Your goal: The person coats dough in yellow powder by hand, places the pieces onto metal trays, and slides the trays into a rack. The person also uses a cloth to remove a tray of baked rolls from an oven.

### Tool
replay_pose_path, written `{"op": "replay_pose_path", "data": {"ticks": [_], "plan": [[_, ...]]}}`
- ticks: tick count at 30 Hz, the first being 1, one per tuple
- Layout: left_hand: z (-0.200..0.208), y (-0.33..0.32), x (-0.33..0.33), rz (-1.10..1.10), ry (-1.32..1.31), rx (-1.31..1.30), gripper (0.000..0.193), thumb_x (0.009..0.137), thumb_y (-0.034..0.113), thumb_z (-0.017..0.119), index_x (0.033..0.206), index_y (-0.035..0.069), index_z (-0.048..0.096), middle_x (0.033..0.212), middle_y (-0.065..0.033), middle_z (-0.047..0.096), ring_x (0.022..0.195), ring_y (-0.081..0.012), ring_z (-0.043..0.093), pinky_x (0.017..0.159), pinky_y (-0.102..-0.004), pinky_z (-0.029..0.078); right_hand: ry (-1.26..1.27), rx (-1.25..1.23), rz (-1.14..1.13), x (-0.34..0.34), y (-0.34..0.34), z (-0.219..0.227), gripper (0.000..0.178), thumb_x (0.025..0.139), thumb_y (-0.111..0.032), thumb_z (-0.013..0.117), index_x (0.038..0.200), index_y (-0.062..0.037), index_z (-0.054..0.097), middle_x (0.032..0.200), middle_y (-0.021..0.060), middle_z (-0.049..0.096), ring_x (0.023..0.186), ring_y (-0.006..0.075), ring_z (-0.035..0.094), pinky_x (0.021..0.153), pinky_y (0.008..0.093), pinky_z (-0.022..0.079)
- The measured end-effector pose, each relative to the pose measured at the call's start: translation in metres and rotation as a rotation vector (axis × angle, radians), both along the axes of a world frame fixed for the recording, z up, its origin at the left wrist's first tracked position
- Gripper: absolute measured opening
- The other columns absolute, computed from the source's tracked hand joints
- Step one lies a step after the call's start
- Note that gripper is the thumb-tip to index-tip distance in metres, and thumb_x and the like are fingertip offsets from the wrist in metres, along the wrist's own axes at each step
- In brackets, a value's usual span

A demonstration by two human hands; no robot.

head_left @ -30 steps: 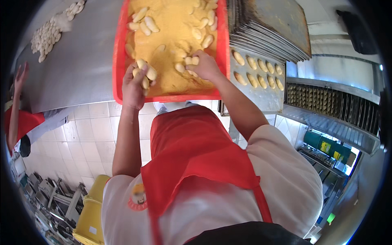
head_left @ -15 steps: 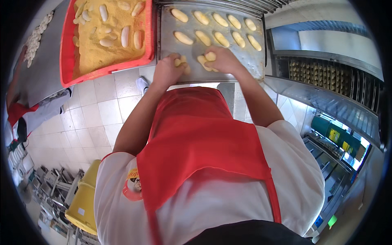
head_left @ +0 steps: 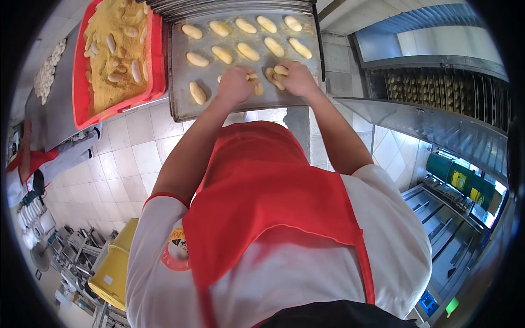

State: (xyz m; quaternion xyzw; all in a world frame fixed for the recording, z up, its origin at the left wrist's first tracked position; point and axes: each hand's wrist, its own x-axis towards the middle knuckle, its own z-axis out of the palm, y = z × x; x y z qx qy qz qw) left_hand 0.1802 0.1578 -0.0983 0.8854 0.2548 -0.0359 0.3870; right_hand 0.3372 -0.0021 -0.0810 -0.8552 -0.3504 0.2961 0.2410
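Over the near part of a metal baking tray (head_left: 180, 76), both my hands hold dough rolls. My left hand (head_left: 236, 85) is closed around crumb-coated dough rolls (head_left: 257, 87), which stick out on its right side. To its right, my right hand (head_left: 298, 81) grips a couple more dough rolls (head_left: 276, 76) between thumb and fingers. One roll (head_left: 198, 93) lies alone at the tray's near left, and another peeks out just left of my left hand. Two rows of pale yellow rolls (head_left: 248, 52) lie farther back on the tray.
Left of the tray stands a red crate (head_left: 158, 65) of yellow crumbs with several rolls in it. A table with a pile of white dough pieces (head_left: 49, 74) and another person (head_left: 33, 164) are at the far left. At right is a rack (head_left: 432, 93) of filled trays.
The view has shifted, so tray and crate appear farther left. My hands are farther right along the tray. A roll now lies at its near left, away from my left hand.
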Motion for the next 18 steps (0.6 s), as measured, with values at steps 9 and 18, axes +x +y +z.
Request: {"op": "replay_pose_path", "data": {"ticks": [9,18], "plan": [[0.032,0.028,-0.048,0.226,-0.151,0.339,0.049,0.088,0.033,0.079,0.126,0.004,0.066,0.112,-0.0267,0.069,0.106,-0.0423,0.068,0.088,-0.05,0.054,0.064,0.148,-0.195,0.014,-0.038,-0.007,0.043,0.087,-0.029,0.075,0.123,-0.0054,0.07,0.12,0.0239,0.069,0.111,0.0404,0.068,0.095,0.0466,0.055],[-0.003,0.051,-0.116,0.671,0.084,-0.119,0.043,0.094,0.029,0.073,0.123,0.0,0.061,0.084,-0.0179,0.074,0.06,-0.0206,0.073,0.057,-0.0349,0.056,-0.481,0.456,-0.064,0.007,-0.078,-0.03,0.027,0.082,-0.008,0.077,0.108,-0.0041,0.071,0.106,0.0168,0.063,0.092,0.0425,0.066,0.085,0.0493,0.055]]}}
